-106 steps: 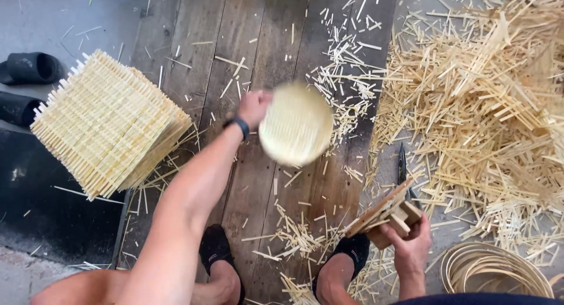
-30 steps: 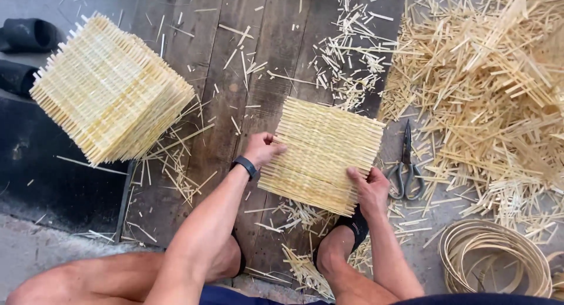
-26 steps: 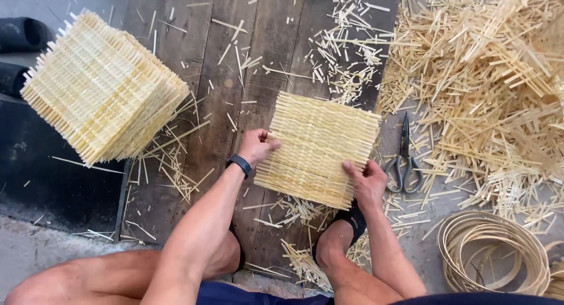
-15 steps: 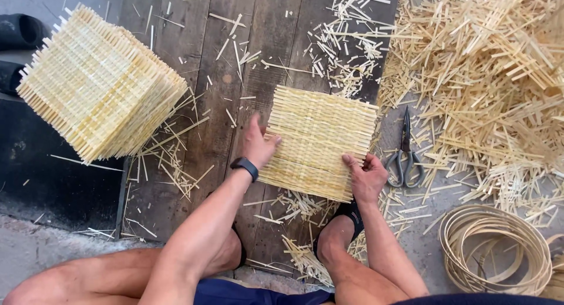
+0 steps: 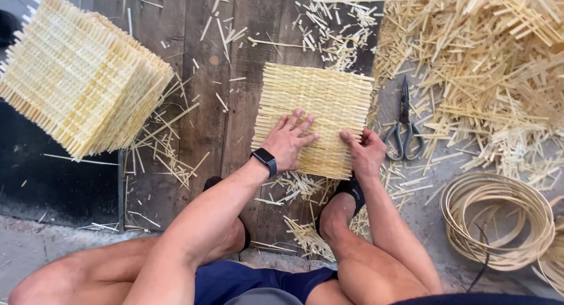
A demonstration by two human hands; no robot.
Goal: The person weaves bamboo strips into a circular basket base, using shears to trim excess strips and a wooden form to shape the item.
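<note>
A square woven bamboo mat (image 5: pixel 320 105) lies flat on the dark wooden boards (image 5: pixel 205 105) in front of me. My left hand (image 5: pixel 289 139), with a black wristband, presses flat on the mat's near left part, fingers spread. My right hand (image 5: pixel 365 152) rests at the mat's near right edge with fingers curled on the strips. Black scissors (image 5: pixel 402 129) lie just right of the mat, untouched.
A tall stack of woven mats (image 5: pixel 82 76) stands at the left. A big heap of cut bamboo strips (image 5: pixel 487 64) fills the upper right. Coiled bamboo rings (image 5: pixel 499 220) lie at lower right. Loose offcuts litter the boards, and my feet in dark sandals (image 5: pixel 351 190) sit below the mat.
A round woven piece held earlier is gone; the square mat now lies flat. My left hand slid from the mat's left edge onto its surface. The view shifted slightly.
</note>
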